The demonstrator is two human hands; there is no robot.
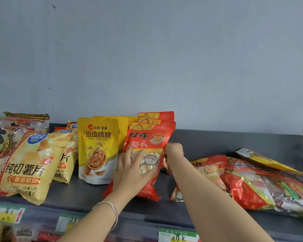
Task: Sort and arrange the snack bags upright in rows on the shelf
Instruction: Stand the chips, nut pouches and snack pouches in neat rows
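bangle (110, 207): silver, on the left wrist, closest to the lens, below the left hand.
price tags (7, 213): green and yellow, on the shelf's front lip, below and left of that wrist; one more sits lower, between the forearms.
left hand (129, 170): fingers straight and spread, palm flat on the face of the front red bag (142, 137), over its clear window. Pressing, not gripping.
right hand (173, 151): curled round the same bag's right edge at mid-height. Fingertips hidden behind the film.
front red bag: between the two hands, standing on its bottom edge on the shelf (208, 142), roughly upright.
red row (156, 116): same bags directly beyond the hands, behind the held one, upright, tops stepped. At least two.
walnut pouches (98, 149): yellow, just left of the left hand, upright, more of them behind the front one.
chip bags (30, 163): pale yellow, further left of the left hand, leaning back, two rows.
loose pile (252, 180): right of the right hand, red and yellow bags lying flat and overlapping.
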